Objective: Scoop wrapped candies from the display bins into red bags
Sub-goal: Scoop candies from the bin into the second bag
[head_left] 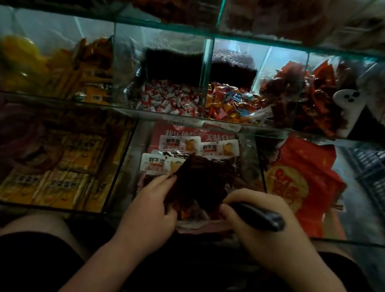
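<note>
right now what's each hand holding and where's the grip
The left hand pinches the dark red bag by its left edge. The right hand grips a black tool around its left part; its working end is hidden.

This is a small shop for sweets and snacks. Glass display bins (206, 64) stand in tiers, one row behind and above the other, divided by glass walls. In the middle of the frame one bin holds a loose heap of red-and-white wrapped candies (170, 98), and the bin to its right holds mixed coloured candies (233, 105). At the lower left, yellow packets (48, 171) lie in flat stacks. The lower middle bin holds labelled snack packs (179, 144), many of one kind. At the lower right lies a pile of red bags (301, 181) with gold print.
</note>
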`<state>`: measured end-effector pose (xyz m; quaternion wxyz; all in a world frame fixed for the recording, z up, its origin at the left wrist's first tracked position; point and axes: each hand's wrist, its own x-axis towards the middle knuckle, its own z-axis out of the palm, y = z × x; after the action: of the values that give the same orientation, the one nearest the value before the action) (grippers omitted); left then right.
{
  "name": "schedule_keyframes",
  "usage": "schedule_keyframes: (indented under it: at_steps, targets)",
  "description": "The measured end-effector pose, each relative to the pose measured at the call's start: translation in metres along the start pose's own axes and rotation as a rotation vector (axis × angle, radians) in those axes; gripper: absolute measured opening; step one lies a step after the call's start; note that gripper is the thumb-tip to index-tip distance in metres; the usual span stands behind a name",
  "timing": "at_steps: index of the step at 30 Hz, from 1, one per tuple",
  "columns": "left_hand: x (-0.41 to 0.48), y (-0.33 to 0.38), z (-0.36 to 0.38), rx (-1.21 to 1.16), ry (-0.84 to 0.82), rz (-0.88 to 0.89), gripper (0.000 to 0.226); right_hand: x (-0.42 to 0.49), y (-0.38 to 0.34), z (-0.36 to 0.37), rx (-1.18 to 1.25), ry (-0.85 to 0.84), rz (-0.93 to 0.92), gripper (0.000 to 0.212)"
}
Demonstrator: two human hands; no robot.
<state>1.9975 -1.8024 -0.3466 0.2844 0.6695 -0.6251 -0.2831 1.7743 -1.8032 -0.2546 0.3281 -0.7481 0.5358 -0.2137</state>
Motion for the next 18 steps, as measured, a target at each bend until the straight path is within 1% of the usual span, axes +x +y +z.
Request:
schedule_keyframes:
  at_steps: [2, 4, 7, 8, 10, 12, 14, 16, 18]
  targets:
    - [-0.003, 0.001, 0.0, -0.03, -0.013, -0.024, 0.078, 0.007, 0.003, 0.009, -0.134, -0.062, 0.004, 0.009]
    - [-0.006, 0.0, -0.001, -0.054, -0.034, -0.02, 0.08, 0.01, 0.004, 0.014, -0.257, -0.104, -0.023, 0.012]
    - [-0.009, -0.001, -0.003, -0.093, -0.068, -0.015, 0.083, 0.001, 0.003, 0.011, -0.367, -0.107, -0.017, 0.015]
    - [-0.01, -0.001, -0.004, -0.103, -0.076, -0.017, 0.083, -0.003, 0.004, 0.009, -0.374, -0.096, 0.013, 0.012]
    - [-0.01, 0.001, -0.003, -0.124, -0.09, -0.017, 0.085, -0.001, 0.004, 0.013, -0.329, -0.006, 0.104, 0.005]
    - [-0.01, 0.002, -0.002, -0.153, -0.104, -0.013, 0.086, 0.009, 0.008, 0.023, -0.264, 0.148, 0.23, 0.023]
    - [-0.009, 0.003, -0.001, -0.188, -0.118, -0.017, 0.085, 0.019, 0.014, 0.032, -0.116, 0.263, 0.335, 0.036]
    - [-0.009, 0.002, -0.001, -0.214, -0.122, -0.028, 0.085, 0.023, 0.022, 0.039, 0.041, 0.322, 0.354, 0.043]
    - [-0.01, 0.0, 0.0, -0.234, -0.118, -0.031, 0.086, 0.02, 0.026, 0.045, 0.086, 0.369, 0.335, 0.037]
